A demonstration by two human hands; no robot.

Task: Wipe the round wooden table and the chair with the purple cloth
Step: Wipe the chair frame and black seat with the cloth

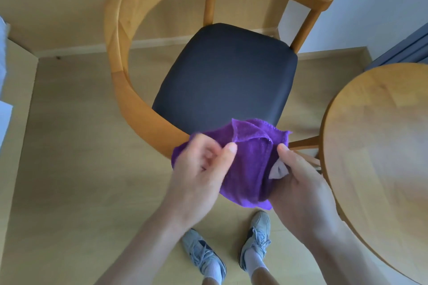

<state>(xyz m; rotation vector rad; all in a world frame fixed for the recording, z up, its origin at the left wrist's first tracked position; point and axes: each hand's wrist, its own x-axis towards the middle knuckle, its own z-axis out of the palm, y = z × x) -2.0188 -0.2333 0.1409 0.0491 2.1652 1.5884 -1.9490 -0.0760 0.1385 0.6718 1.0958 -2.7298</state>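
The purple cloth (250,159) is bunched between both hands, held in the air above the front edge of the chair. My left hand (199,173) grips its left side, thumb on top. My right hand (298,183) holds its right side from below, thumb pressed on the cloth, with a white tag showing by the palm. The chair (120,58) stands straight ahead, with a curved wooden back and arm rail and a dark padded seat (227,76). The round wooden table (379,136) fills the right side, close to my right forearm.
Light wooden floor (69,146) lies all round the chair. A white wall and a grey-blue door frame (403,48) stand at the back right. My two feet in grey trainers (231,252) stand just below the hands.
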